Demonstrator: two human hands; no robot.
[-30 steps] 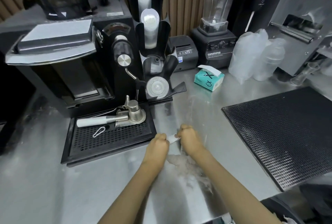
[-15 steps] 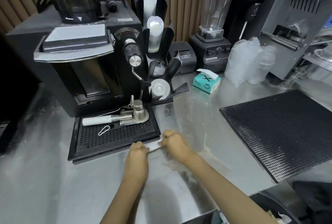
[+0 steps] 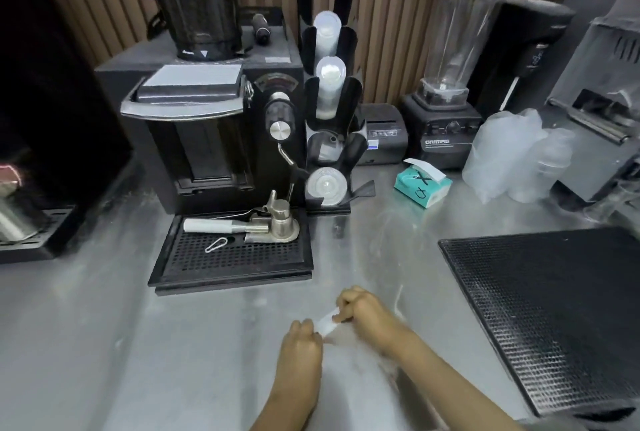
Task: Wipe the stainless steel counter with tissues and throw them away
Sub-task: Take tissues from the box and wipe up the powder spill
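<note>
Steel desk [image 3: 104, 344] fills the view, dull and streaked, and the black drip tray [image 3: 235, 275] at the foot of the coffee grinder [image 3: 207, 119] serves as the marker here. A black mesh mat [image 3: 554, 309] lies well to the right of the tray. A teal tissue box [image 3: 422, 185] sits behind and to the right of it, with a sheet standing out of its top.

Both forearms reach in from the near edge, and the hands sit in front of the tray's right corner, apart from it. The left hand [image 3: 301, 344] is knuckles-up with its fingers curled tight, pinching one end of a small white tissue [image 3: 325, 321]. The right hand [image 3: 360, 309], a little nearer the tray, pinches the other end. The tissue is stretched between the two hands, low over the desk; whether it touches the steel cannot be told.

Half a second ago the left hand was right at the tray's front edge; both hands have since drawn back from it, with the same grip.
</note>
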